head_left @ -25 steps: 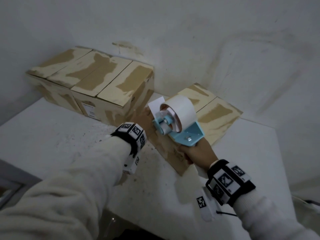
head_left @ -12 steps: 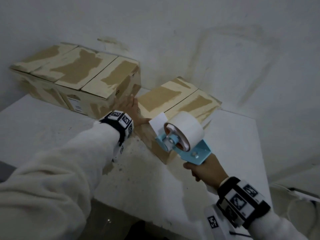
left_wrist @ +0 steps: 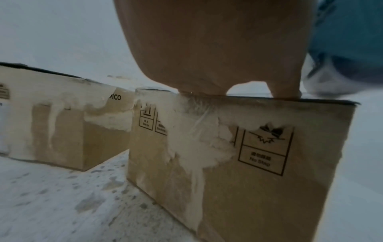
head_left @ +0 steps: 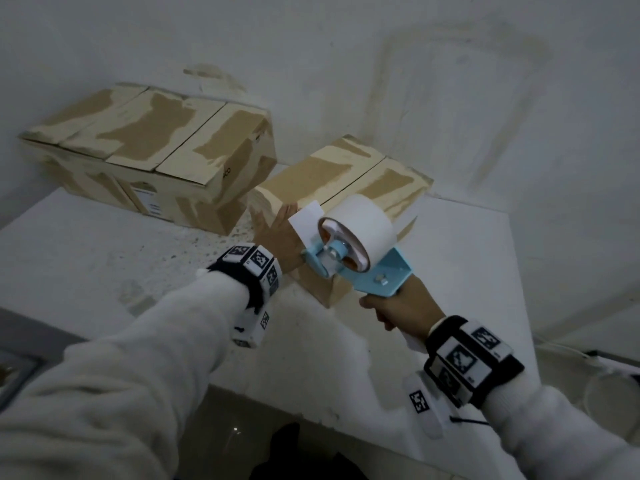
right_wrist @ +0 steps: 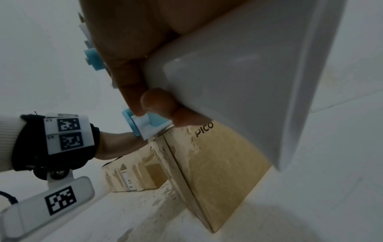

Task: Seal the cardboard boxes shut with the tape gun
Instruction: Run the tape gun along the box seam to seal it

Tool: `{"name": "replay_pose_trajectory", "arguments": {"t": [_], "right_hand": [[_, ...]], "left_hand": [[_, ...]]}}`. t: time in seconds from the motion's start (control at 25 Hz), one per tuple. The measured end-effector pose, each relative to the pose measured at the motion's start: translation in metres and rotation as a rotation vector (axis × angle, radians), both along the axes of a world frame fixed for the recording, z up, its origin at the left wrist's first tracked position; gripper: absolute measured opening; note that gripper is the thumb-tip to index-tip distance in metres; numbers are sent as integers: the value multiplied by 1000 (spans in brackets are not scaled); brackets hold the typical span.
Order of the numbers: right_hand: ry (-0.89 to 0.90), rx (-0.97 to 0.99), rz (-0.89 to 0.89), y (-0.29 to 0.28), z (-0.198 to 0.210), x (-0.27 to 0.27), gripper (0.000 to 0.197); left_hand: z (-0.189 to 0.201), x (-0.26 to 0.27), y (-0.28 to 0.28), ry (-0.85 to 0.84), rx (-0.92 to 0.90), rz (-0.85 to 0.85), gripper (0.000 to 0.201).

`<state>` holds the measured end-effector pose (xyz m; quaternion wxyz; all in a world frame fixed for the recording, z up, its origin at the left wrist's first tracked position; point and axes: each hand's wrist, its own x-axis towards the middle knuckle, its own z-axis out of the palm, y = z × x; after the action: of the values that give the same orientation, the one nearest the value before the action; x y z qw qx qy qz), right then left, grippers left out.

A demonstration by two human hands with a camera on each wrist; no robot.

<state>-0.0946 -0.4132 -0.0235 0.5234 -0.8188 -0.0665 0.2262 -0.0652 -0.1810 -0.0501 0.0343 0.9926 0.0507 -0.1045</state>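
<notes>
A small cardboard box [head_left: 346, 178] with its flaps down sits mid-table. My left hand [head_left: 277, 233] lies flat on its near top edge, fingers straight; the left wrist view shows the palm [left_wrist: 217, 49] pressing down on the box [left_wrist: 238, 163]. My right hand [head_left: 401, 306] grips the handle of the light blue tape gun [head_left: 360, 268]. The gun hovers over the box's near end, with a white tape roll [head_left: 360, 226] and a loose tab of tape [head_left: 306, 220] sticking up. In the right wrist view my fingers [right_wrist: 157, 101] wrap the white handle [right_wrist: 248, 81] above the box [right_wrist: 217, 163].
A larger cardboard box [head_left: 149, 157] stands at the back left, its corner close to the small box. Both boxes stand on a white speckled table [head_left: 104, 254] set against a white wall. The table's front edge [head_left: 311, 407] runs just below my wrists.
My right hand has drawn the tape gun back toward me along the small box to its near end. My left hand moved from beside the box onto its top.
</notes>
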Motion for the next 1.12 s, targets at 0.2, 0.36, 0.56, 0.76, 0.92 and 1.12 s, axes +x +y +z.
{"name": "replay_pose_trajectory", "arguments": {"t": [0.2,0.36,0.56,0.76,0.92,1.12], "right_hand": [[33,24,-45,-35,-6,-13,19],[39,8,-56,-57,-16,-22,17],[65,36,-61,-52,-19,-22,16],[49,9,-27,-56,-19,-26,14],[-13,-31,-6,-63,-18,-23,16],[-5,-35,-6,-66,-21,-30,15]], "left_hand": [[3,1,-1,55,54,36,92],[6,0,-3,88,95,40,100],[7,-20,-34,-269,-239,21,76],[2,-33,-56,-151,-293,-18,60],[7,-33,-58,-180,-218,-41,59],[-1,-29,-52,-137,-124,-69,59]]}}
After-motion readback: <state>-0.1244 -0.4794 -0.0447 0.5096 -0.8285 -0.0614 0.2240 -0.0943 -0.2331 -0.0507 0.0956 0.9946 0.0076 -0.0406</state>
